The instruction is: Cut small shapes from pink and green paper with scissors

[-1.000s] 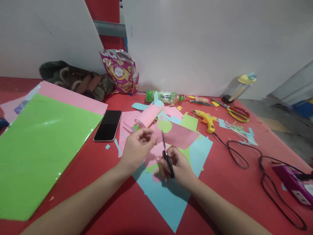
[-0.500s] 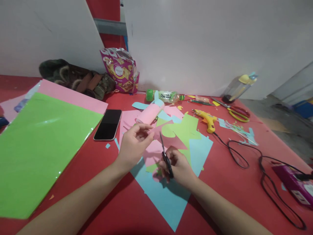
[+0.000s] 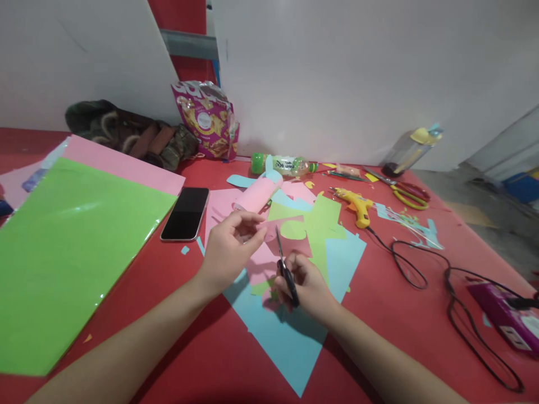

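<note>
My left hand pinches the edge of a pink paper piece held just above the table. My right hand grips small black-handled scissors, whose blades point up into that pink paper. Under both hands lie a light blue sheet, a green cut sheet and pink scraps. A bottle wrapped in pink paper lies just beyond my left hand.
A black phone lies left of my hands, beside large green and pink sheets. A yellow glue gun with black cable, red-yellow scissors, a green bottle, snack bag and purple power strip surround.
The pink paper has turned and dropped lower in my left hand, so less of it shows to the right. The scissors have stayed in place, cutting along it.
</note>
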Tool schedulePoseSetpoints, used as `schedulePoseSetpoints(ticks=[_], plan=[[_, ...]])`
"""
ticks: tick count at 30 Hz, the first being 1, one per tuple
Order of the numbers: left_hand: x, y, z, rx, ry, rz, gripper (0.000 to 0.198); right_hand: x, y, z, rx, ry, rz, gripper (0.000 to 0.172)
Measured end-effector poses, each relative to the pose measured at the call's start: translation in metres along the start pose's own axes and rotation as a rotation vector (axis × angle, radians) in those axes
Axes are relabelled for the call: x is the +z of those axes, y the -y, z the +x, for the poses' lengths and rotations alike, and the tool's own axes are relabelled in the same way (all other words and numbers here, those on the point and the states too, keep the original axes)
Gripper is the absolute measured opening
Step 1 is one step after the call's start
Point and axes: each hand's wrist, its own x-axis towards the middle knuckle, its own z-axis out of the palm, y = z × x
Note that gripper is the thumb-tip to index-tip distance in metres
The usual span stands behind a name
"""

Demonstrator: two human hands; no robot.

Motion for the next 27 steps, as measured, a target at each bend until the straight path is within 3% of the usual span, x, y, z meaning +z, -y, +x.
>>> schedulePoseSetpoints(ticks=[11, 27], plan=[[-0.0003, -0.0025, -0.0013, 0.002, 0.079, 0.027, 0.015, -0.0013, 0.001, -0.0011, -0.03, 0.008, 0.0, 0.036], [-0.0042, -0.0025, 0.0022, 0.118, 0.037, 0.021, 0.016, -0.0009, -0.0053, 0.0002, -0.054, -0.033, -0.07, 0.033]])
